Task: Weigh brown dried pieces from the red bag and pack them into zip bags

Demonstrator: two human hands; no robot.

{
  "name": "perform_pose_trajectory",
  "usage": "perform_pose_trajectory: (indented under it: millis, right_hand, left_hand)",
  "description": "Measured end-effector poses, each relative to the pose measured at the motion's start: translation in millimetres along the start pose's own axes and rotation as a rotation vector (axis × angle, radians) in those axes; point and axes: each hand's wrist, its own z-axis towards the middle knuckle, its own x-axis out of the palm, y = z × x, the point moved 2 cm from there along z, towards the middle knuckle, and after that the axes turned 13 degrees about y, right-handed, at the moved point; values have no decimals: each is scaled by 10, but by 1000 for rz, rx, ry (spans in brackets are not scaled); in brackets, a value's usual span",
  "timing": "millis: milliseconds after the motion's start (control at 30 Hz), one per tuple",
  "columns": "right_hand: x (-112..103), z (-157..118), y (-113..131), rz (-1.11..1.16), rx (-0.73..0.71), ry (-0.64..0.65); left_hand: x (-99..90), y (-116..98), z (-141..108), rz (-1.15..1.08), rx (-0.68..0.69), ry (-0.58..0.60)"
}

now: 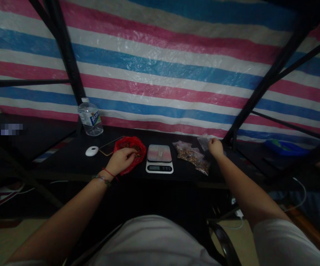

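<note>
My left hand reaches into a red plastic bag of small brown pieces on the black table; its fingers are curled among the pieces. My right hand pinches a small clear plastic bag at the right. A white digital scale stands between the hands. Several filled clear bags lie just left of my right hand.
A water bottle stands at the back left. A white oval object and a flat dark phone-like slab lie left of the red bag. Black frame bars cross a striped tarp behind. A blue tub sits far right.
</note>
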Motion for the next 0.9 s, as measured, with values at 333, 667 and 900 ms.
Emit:
perform_pose_trajectory:
  millis: [333, 667, 900]
  right_hand:
    - [159, -1155, 1607, 852, -505, 308]
    - [579, -2066, 2312, 1199, -625, 921]
    - [731, -2076, 2165, 1092, -502, 884]
  left_hand:
    - [251, -423, 17, -972, -31, -10]
    - [308, -656, -185, -1372, 206, -34]
    - [220, -713, -234, -1143, 205, 188]
